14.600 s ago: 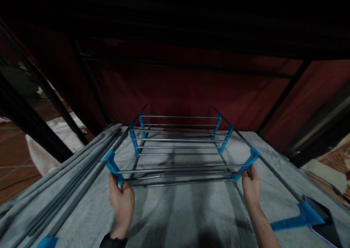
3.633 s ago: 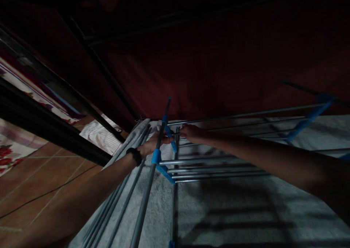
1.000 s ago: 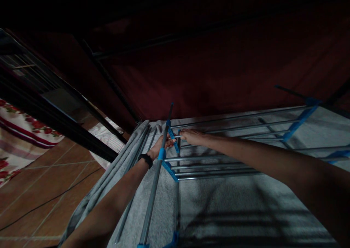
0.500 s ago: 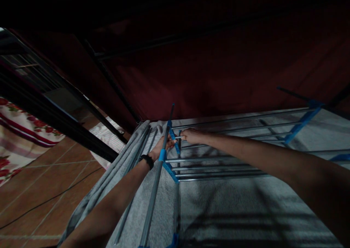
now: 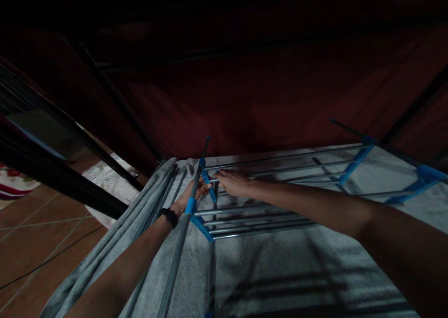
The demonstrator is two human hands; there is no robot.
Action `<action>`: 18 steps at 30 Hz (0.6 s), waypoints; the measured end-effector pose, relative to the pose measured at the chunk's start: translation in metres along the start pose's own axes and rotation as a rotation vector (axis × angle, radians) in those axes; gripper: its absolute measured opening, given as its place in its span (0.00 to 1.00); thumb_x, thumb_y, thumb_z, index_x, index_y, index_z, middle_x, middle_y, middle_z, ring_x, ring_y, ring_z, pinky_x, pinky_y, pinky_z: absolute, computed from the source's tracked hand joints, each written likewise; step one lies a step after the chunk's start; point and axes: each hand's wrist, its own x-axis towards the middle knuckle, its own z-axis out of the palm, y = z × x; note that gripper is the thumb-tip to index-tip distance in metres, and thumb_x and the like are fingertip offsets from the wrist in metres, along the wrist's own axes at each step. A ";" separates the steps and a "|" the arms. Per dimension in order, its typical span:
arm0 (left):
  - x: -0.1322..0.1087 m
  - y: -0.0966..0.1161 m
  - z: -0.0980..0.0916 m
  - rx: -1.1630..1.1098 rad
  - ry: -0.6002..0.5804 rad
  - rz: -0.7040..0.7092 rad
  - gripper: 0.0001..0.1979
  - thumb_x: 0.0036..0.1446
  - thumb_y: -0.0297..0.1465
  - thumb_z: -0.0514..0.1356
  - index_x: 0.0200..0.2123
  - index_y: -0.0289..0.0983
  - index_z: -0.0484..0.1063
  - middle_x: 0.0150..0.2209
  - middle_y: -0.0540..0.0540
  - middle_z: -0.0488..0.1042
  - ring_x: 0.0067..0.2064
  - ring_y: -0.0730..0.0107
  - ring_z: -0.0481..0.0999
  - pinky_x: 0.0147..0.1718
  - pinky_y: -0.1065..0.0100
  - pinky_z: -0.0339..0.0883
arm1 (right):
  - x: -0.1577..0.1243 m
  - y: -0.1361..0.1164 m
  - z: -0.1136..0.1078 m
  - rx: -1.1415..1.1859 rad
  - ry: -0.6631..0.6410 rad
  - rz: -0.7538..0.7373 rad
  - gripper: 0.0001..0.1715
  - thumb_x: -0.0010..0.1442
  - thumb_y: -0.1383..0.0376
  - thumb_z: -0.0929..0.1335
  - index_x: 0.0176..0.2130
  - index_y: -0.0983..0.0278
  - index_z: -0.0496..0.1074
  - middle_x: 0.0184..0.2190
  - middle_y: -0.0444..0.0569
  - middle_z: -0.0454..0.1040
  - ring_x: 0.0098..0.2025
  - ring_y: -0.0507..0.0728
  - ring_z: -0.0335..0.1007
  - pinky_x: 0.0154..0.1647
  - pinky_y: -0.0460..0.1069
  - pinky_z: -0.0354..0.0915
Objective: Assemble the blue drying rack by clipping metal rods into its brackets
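A rack of grey metal tubes joined by blue plastic brackets stands before me. My left hand (image 5: 199, 188), with a dark band on the wrist, reaches behind the upright tube (image 5: 178, 257). Its fingers are closed at the upper blue bracket (image 5: 209, 183). Just right of that bracket, my right hand (image 5: 234, 182) is closed over the end of a thin metal rod (image 5: 214, 181), fingers bent and the back of the hand up. The rod's end meets the bracket; whether it is seated there I cannot tell. A lower blue bracket (image 5: 202, 227) carries several more rods.
Grey fleecy cloth (image 5: 266, 266) lies under the rack, bunched at its left edge. Blue brackets (image 5: 420, 185) hold the rack's far right end. A dark red curtain (image 5: 245, 108) hangs behind. Black posts (image 5: 70, 180) and a tiled floor (image 5: 45, 234) with a cable are on the left.
The view has shifted right, so the rack appears further left. My right hand has turned flatter over the rod; my left hand remains at the upper bracket.
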 end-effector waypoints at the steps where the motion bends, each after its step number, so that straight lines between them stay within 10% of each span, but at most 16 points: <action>1: 0.001 0.000 0.000 0.004 0.003 -0.001 0.21 0.46 0.44 0.73 0.37 0.38 0.72 0.33 0.50 0.73 0.38 0.66 0.75 0.38 0.66 0.71 | -0.003 0.000 -0.001 -0.047 0.029 -0.030 0.20 0.68 0.70 0.63 0.58 0.67 0.69 0.54 0.60 0.74 0.52 0.61 0.73 0.55 0.54 0.67; 5: 0.001 -0.003 -0.002 0.035 -0.010 -0.002 0.22 0.47 0.45 0.73 0.37 0.38 0.73 0.33 0.50 0.73 0.37 0.66 0.74 0.38 0.65 0.71 | -0.016 0.007 -0.011 -0.120 0.067 -0.185 0.21 0.66 0.76 0.61 0.56 0.68 0.69 0.53 0.59 0.73 0.52 0.60 0.72 0.55 0.56 0.67; 9: -0.006 -0.014 0.003 0.029 -0.017 0.039 0.21 0.48 0.45 0.72 0.39 0.37 0.74 0.33 0.48 0.75 0.38 0.64 0.74 0.39 0.65 0.70 | -0.034 0.023 -0.012 0.023 -0.163 -0.321 0.21 0.64 0.77 0.61 0.51 0.63 0.74 0.49 0.54 0.77 0.48 0.58 0.74 0.51 0.52 0.68; 18: -0.004 -0.027 0.019 -0.002 -0.015 -0.036 0.21 0.37 0.36 0.78 0.36 0.38 0.78 0.33 0.45 0.78 0.45 0.53 0.77 0.50 0.55 0.70 | -0.052 0.069 0.045 0.171 -0.357 0.163 0.29 0.61 0.78 0.60 0.58 0.66 0.72 0.60 0.58 0.73 0.61 0.59 0.70 0.61 0.52 0.64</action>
